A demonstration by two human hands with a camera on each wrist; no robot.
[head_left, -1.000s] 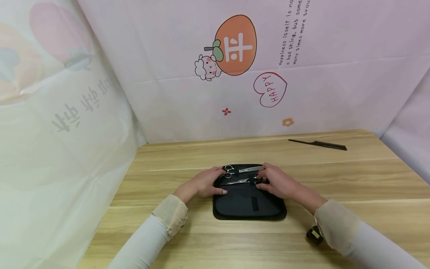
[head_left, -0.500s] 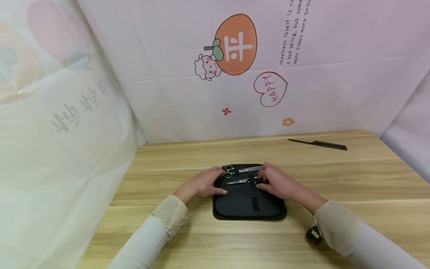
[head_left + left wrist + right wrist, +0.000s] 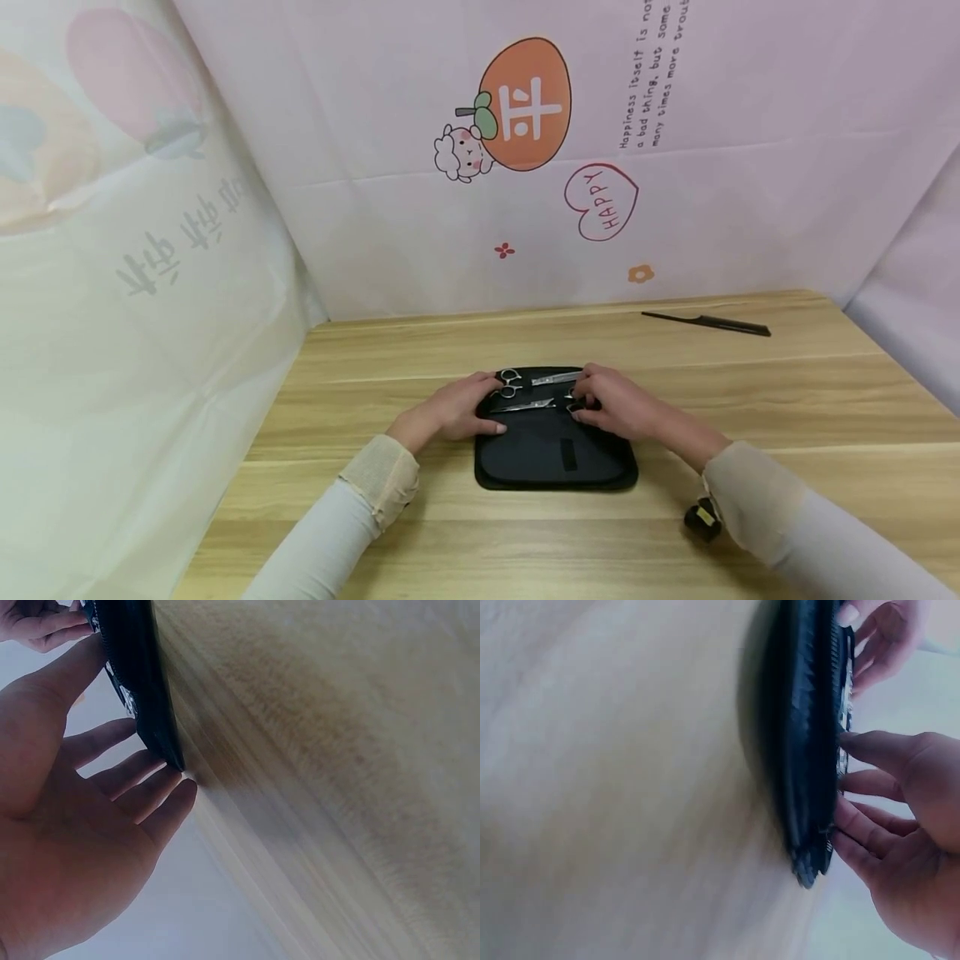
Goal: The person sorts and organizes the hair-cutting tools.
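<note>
A black zippered scissors case (image 3: 525,454) lies unfolded on the wooden table. Two pairs of silver hairdressing scissors are in its upper half. The upper scissors (image 3: 550,379) have their finger rings at the left, beside my left hand (image 3: 459,408). That hand rests on the case's left edge, thumb on the inner face and fingers fairly straight along the side. The lower scissors (image 3: 528,406) point their blades left. My right hand (image 3: 618,404) pinches their finger rings between thumb and fingertips at the case's right side, partly hiding them.
A black tail comb (image 3: 708,322) lies at the back right of the table. A small black object with a yellow label (image 3: 702,521) sits beside the right sleeve (image 3: 757,500). Printed cloth (image 3: 420,242) hangs behind the table and at its sides.
The head view has shifted very slightly. Both hands, the case and the scissors stay in place.
</note>
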